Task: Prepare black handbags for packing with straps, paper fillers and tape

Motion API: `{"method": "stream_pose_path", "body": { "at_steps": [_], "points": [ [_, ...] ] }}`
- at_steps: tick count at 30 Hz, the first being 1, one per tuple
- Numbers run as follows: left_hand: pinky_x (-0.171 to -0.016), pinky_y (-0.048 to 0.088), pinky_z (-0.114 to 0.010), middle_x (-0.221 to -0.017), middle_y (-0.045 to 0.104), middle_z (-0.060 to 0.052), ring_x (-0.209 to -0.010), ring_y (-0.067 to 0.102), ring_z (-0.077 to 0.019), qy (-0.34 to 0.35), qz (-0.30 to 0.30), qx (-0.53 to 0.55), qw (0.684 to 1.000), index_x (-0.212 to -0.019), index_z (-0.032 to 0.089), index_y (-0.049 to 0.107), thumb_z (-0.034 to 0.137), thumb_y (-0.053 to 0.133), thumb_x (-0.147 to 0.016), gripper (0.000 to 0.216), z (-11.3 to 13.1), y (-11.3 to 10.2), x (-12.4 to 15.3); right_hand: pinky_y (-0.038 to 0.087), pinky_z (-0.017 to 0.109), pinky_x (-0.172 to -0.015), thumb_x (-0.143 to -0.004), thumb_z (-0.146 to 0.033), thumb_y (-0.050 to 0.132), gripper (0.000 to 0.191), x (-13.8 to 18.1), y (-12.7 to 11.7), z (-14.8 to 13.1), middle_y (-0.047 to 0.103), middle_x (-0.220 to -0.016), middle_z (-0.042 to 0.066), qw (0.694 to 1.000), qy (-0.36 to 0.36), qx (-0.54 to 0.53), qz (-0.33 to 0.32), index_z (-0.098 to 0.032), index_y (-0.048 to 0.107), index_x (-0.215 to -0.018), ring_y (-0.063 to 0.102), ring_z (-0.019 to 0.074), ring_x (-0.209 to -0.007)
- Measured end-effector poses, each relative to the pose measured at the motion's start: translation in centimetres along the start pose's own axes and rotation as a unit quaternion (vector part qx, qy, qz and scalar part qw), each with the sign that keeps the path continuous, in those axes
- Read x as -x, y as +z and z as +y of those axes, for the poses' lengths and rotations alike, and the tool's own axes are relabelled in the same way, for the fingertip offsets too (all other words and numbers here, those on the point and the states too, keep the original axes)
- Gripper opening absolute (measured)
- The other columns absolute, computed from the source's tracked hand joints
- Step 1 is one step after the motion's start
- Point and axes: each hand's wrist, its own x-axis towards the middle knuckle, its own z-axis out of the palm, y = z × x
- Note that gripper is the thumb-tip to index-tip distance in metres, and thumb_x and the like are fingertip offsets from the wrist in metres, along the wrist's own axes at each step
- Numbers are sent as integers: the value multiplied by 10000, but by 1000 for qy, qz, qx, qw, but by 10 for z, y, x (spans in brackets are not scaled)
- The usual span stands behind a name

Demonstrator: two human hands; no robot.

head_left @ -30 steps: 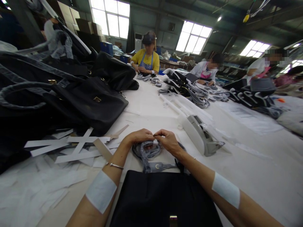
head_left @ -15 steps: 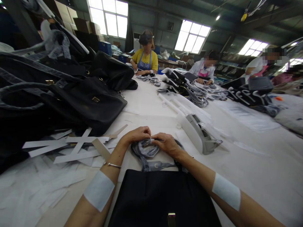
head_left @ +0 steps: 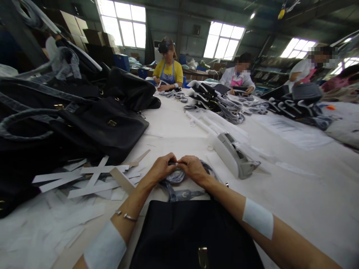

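A black handbag [head_left: 193, 228] with a gold clasp [head_left: 203, 257] lies on the white table right in front of me. Beyond its top edge is a coiled bag strap [head_left: 176, 177] wrapped in clear film. My left hand [head_left: 164, 167] pinches at the far side of the coil. From the other side my right hand [head_left: 193, 170] pinches the same spot, the fingertips of both hands nearly meeting. The small part between the fingertips is mostly hidden. A film-wrapped tab [head_left: 183, 195] runs from the coil toward the bag.
Right of my hands stands a grey tape dispenser [head_left: 238, 160]. Black handbags [head_left: 112, 123] are heaped at left, above loose paper strips [head_left: 95, 177]. More bags and wrapped straps [head_left: 215, 102] lie farther back, where several co-workers [head_left: 167, 71] sit or stand.
Both my hands remain at the coil; the left fingers have curled differently and the right hand has shifted slightly. The view has turned a little. A co-worker at the back now holds a dark piece up.
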Motion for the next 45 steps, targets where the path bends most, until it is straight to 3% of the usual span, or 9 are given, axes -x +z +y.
{"method": "stream_pose_path", "body": {
  "at_steps": [4,7,12,15,18,22,26,38,45],
  "points": [
    [-744,433,-251,-833,672,3,-794,612,-169,-5,5,6,1000,-872,207,604,282,588,-752,142,1,1,-1,482,261,-731,-788,-168,661,117,-1,-5,-8,745,-825,23,1000,25,-8,6,-232,751,-824,667,173,-775],
    [-672,422,-248,-758,660,17,-720,603,-168,-36,1,0,999,-845,206,615,317,572,-759,147,1,1,-3,491,241,-753,-793,-191,650,141,7,-28,-9,747,-862,-6,999,30,-28,11,-258,752,-862,674,155,-807],
    [-594,387,-245,-680,639,27,-639,576,-167,-68,-11,-4,998,-808,209,618,402,574,-749,206,2,2,-4,453,319,-913,-774,-308,658,143,49,-122,29,735,-954,9,981,142,-27,131,-246,748,-867,654,196,-923],
    [-598,383,-244,-670,640,29,-637,578,-170,-72,2,-14,997,-795,217,614,414,576,-738,208,2,3,-4,462,325,-815,-764,-349,632,192,78,-185,67,731,-852,28,943,281,1,178,-222,744,-855,638,201,-819],
    [-625,386,-252,-708,656,19,-675,594,-182,-83,17,-39,996,-802,223,613,408,570,-738,201,3,6,-3,449,304,-695,-677,-347,695,178,96,-220,98,693,-669,43,924,353,-14,145,-173,732,-688,584,175,-666],
    [-673,389,-264,-769,671,11,-728,606,-188,-91,31,-70,993,-823,230,604,390,545,-761,182,8,9,0,426,277,-619,-615,-450,739,318,100,-224,114,676,-650,48,913,391,-98,65,-138,734,-674,543,140,-608],
    [-677,388,-266,-763,668,12,-722,598,-186,-102,28,-68,992,-824,228,599,386,537,-765,180,11,9,1,427,281,-664,-535,-465,786,385,96,-219,114,689,-712,65,902,397,-164,41,-122,733,-702,574,150,-674],
    [-667,384,-248,-757,667,28,-725,595,-167,-103,49,-89,989,-824,243,619,383,554,-787,159,9,12,4,419,317,-837,-510,-414,772,310,133,-215,105,694,-731,42,874,389,-215,194,-151,705,-661,595,191,-815],
    [-691,395,-238,-804,687,28,-769,614,-158,-91,68,-78,990,-814,240,618,327,584,-796,95,18,13,9,532,363,-779,-520,-386,767,280,155,-195,114,725,-835,127,842,450,-244,170,-148,695,-647,677,247,-841]
  ]
}}
